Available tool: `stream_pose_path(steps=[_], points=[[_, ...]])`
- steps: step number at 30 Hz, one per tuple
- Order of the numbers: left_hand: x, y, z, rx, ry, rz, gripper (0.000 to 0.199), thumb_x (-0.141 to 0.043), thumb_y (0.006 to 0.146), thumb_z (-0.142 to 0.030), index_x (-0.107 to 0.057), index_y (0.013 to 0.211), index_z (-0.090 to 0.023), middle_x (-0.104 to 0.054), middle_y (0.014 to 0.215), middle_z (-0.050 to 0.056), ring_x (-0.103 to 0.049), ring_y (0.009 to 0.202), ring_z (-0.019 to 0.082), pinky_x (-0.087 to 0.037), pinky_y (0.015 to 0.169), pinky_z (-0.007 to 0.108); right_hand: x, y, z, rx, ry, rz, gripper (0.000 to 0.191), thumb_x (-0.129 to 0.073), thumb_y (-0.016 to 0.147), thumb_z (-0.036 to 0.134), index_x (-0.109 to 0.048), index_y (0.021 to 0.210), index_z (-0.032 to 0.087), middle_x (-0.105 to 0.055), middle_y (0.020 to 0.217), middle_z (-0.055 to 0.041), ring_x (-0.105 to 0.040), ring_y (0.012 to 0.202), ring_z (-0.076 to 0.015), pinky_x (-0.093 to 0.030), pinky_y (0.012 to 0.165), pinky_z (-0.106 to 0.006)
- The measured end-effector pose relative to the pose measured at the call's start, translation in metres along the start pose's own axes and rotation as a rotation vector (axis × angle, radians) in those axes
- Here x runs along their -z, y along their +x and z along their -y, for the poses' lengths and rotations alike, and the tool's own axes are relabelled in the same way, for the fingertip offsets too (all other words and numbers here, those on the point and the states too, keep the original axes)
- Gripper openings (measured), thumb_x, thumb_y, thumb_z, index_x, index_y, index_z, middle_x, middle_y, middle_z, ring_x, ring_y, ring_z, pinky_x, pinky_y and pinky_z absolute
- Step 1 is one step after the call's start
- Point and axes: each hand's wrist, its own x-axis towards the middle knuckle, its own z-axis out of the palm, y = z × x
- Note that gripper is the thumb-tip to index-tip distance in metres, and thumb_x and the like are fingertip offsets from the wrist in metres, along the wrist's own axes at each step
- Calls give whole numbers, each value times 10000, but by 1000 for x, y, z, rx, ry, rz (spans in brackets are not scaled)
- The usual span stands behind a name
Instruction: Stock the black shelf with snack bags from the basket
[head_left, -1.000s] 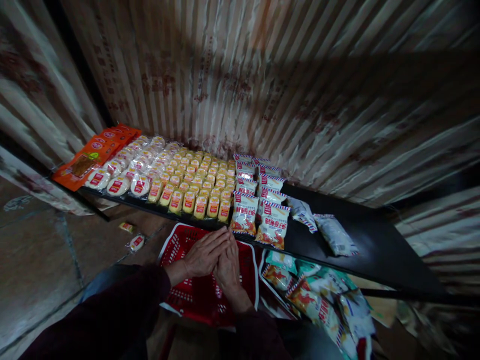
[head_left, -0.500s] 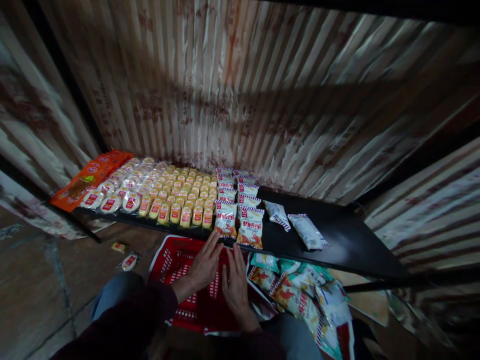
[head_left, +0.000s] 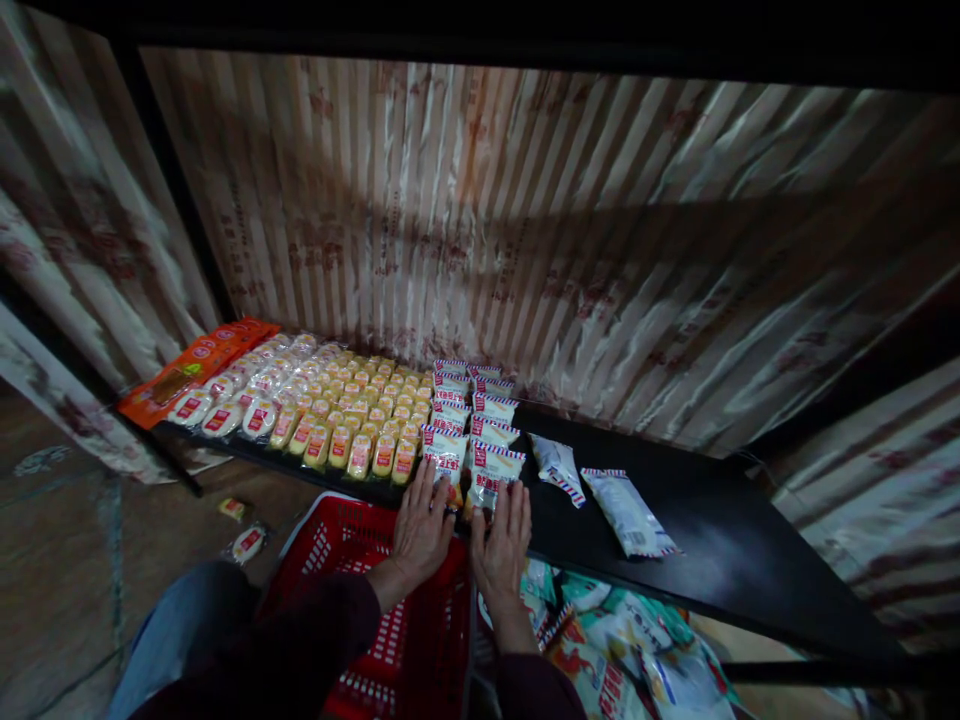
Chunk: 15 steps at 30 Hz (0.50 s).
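Two columns of white snack bags stand on a black shelf (head_left: 720, 540). My left hand (head_left: 422, 525) lies with fingers stretched against the lower part of the front left snack bag (head_left: 444, 455). Against the front right snack bag (head_left: 496, 465) rest the outstretched fingers of my right hand (head_left: 501, 545). Neither hand is wrapped round anything. To the left of the bags are rows of small yellow wrapped cakes (head_left: 360, 450), then white round wrapped cakes (head_left: 259, 415). Two more bags lie flat on the right, a smaller-looking one (head_left: 556, 465) and a longer one (head_left: 628, 510).
An orange packet (head_left: 187, 370) lies at the shelf's left end. Below the front edge are a red basket (head_left: 420, 640) and a heap of snack bags (head_left: 600, 660). Two wrapped pieces (head_left: 247, 541) lie on the floor. Black posts (head_left: 169, 170) frame the shelf.
Both hands have moved from just below the shelf edge up onto the lower fronts of the two front snack bags. The camera view has shifted, showing more of the upper frame.
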Motion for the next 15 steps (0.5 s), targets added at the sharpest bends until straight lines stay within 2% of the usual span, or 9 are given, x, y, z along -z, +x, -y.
stream_pose_path(steps=[5,15], points=[[-9,7,-2,19,38,-34,557,-479,896,-292,-365,1414,-121,-196,1563,176,-141,1455,308,-332,1093,495,-5,6,2,-50,-37,38,647,-412,941,429,-199,1501,186,-162,1562,-198,-211,1418,-353,-376,1014,-563],[-17,24,-8,108,77,-46,630,-500,878,-293,-306,1444,-94,-212,1553,199,-155,1452,304,-323,1098,485,-10,9,-1,-69,-65,31,673,-462,914,463,-256,1481,163,-189,1545,-220,-244,1400,-363,-384,1001,-548]])
